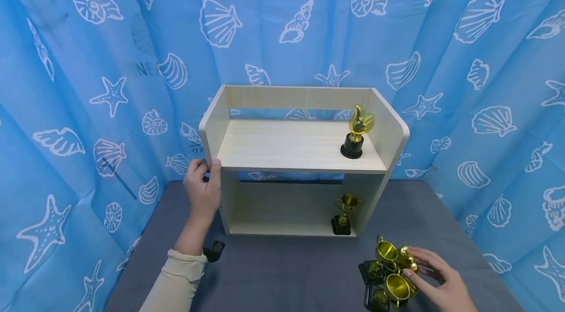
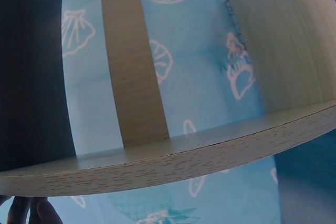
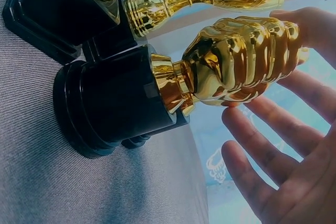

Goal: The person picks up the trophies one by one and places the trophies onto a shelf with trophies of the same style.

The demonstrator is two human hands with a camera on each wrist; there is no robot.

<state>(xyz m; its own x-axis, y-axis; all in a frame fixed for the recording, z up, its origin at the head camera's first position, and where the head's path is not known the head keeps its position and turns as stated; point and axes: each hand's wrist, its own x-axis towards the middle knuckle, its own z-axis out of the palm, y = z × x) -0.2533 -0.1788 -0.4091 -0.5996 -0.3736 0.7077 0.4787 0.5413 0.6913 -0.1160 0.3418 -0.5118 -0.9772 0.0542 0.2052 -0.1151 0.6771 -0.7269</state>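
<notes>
My left hand (image 1: 203,192) grips the left side panel of a pale wooden shelf (image 1: 291,171), with the thumb at its front edge. In the left wrist view, a few fingertips (image 2: 34,211) show beside the panel (image 2: 173,163). At the lower right, my right hand (image 1: 441,277) holds a gold fist trophy (image 3: 236,61) between thumb and fingers; its round black base (image 3: 113,103) is on the grey cloth. Gold cup trophies (image 1: 386,251) on black bases stand close beside it.
A gold thumbs-up trophy (image 1: 360,123) stands at the right of the upper shelf. Below it, a gold two-handled cup trophy (image 1: 347,203) stands on the lower level. Grey cloth (image 1: 282,273) covers the table, and a blue shell-patterned curtain (image 1: 282,17) hangs behind.
</notes>
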